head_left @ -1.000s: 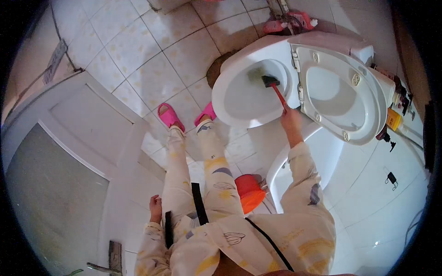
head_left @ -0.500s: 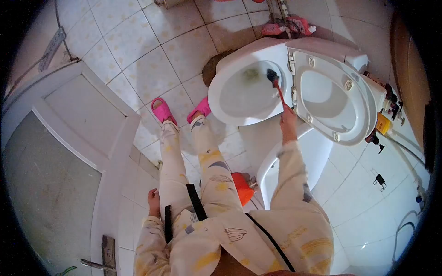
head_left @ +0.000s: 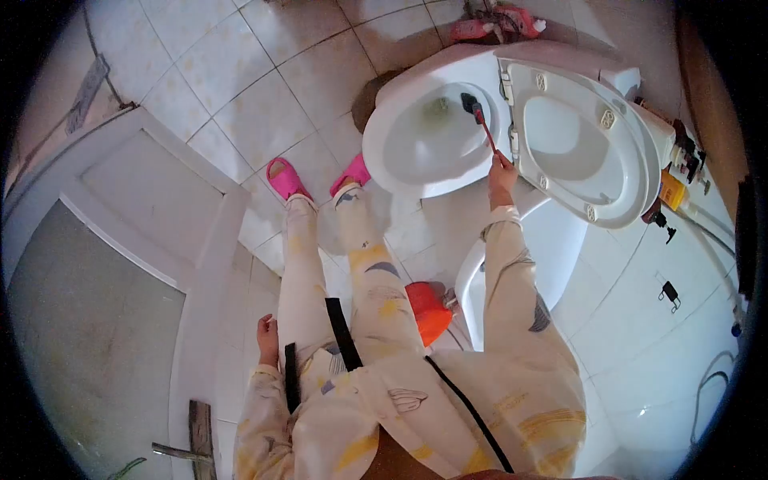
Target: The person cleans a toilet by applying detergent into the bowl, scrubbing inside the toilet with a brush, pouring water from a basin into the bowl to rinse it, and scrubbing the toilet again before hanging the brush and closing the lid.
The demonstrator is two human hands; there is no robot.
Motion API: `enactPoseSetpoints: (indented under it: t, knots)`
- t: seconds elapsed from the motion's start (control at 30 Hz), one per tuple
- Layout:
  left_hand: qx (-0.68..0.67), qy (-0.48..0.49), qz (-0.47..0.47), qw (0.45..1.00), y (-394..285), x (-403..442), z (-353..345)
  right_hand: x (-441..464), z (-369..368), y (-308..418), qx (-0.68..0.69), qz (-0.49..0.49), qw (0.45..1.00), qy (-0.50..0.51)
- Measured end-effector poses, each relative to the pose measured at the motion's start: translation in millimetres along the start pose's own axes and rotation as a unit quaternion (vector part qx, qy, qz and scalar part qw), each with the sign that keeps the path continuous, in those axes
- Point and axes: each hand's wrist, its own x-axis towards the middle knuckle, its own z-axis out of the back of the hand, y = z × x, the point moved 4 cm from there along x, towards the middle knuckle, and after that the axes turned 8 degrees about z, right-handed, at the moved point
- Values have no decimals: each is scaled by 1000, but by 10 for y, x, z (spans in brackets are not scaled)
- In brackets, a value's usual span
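My right hand (head_left: 502, 178) is closed around the red handle of a toilet brush (head_left: 486, 128). Its dark head rests inside the toilet bowl (head_left: 400, 172), on the side near the seat hinges. A murky greenish-brown patch shows at the bowl's drain, just left of the brush head. The raised toilet seat and lid (head_left: 552, 192) lean back to the right of the bowl. Down by my left thigh hangs my left hand (head_left: 268, 340), its fingers curled in, with nothing visible in them.
A white basin (head_left: 552, 232) is under my right forearm, and an orange-red bucket (head_left: 430, 314) stands beside my leg. Pump bottles and a yellow bottle (head_left: 673, 190) line the right side. Pink bottles (head_left: 520, 22) are behind the toilet. A white door (head_left: 152, 192) is on the left.
My right hand and the toilet brush have shifted slightly within the bowl, the brush head turning a little. The whole view has moved a little. My left hand stays by my thigh.
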Motion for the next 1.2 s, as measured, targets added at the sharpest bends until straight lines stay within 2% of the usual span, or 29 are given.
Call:
enactPoseSetpoints:
  t: [0.03,0.07,0.1,0.13,0.2,0.23,0.3,0.33,0.37,0.43,0.47,0.53,0.57,0.63,0.67,0.73,0.77,0.8,0.87,0.9,0.93,1.0,1.07,1.17,1.2]
  knots:
    - [-17,-1,-6,1000,54,45,23,-139,65,55,-4,50,999,3]
    - [-38,-2,-14,999,89,104,13,-440,161,-30,54,-58,997,26]
    - [-40,0,-16,999,89,118,-3,-832,199,-113,152,-182,971,1]
    - [-48,1,-2,999,103,107,10,-1228,136,-162,248,-303,920,-25]
    - [-52,-1,2,999,-45,140,53,-1621,-271,-210,345,-391,853,-38]
    - [-13,1,-22,1000,-236,79,60,-1621,-440,-152,350,-392,850,-42]
    - [31,3,-49,998,-401,72,121,-1303,-720,48,385,-304,856,-162]
    - [5,18,-39,999,-359,127,159,-1196,-828,-195,389,-305,854,-165]
    - [-19,34,-24,999,-260,135,219,-1123,-878,-630,320,-237,911,-109]
    - [-14,24,-22,999,-150,225,314,-1215,-876,-702,249,-165,953,-57]
    - [-15,11,-21,1000,-136,276,347,-1491,-916,-417,329,-252,903,-112]
    - [-9,14,-23,1000,-213,329,382,-1923,-1109,212,474,-410,752,-203]
    - [2,20,-15,1000,-230,310,438,-1814,-1125,241,476,-414,748,-207]
    - [24,21,-11,999,-336,296,511,-1260,-1194,259,561,-327,744,-158]
    - [35,20,-6,999,-382,308,503,-1102,-1258,244,562,-328,742,-160]
    - [65,8,-15,998,-371,321,570,-977,-1365,375,624,-326,699,-125]
    - [94,-2,-26,995,-391,330,601,-1157,-1350,382,586,-292,746,-125]
    - [96,-2,-30,995,-492,296,598,-1314,-1313,333,589,-290,744,-127]
    - [142,-5,-44,989,-747,143,553,-1543,-1340,137,573,-360,718,-163]
    - [83,24,-23,996,-619,213,590,-1542,-1340,160,600,-317,716,-161]
    - [85,22,-25,996,-627,233,620,-1448,-1364,149,603,-317,714,-163]
    - [102,23,-23,994,-631,287,626,-1043,-1428,194,599,-257,749,-117]
    - [109,15,-12,994,-695,245,625,-970,-1543,319,626,-259,724,-127]
    - [123,20,-15,992,-507,367,785,-1355,-1437,127,555,-276,769,-152]
    - [124,28,-27,991,-435,450,824,-1368,-1383,114,559,-275,767,-153]
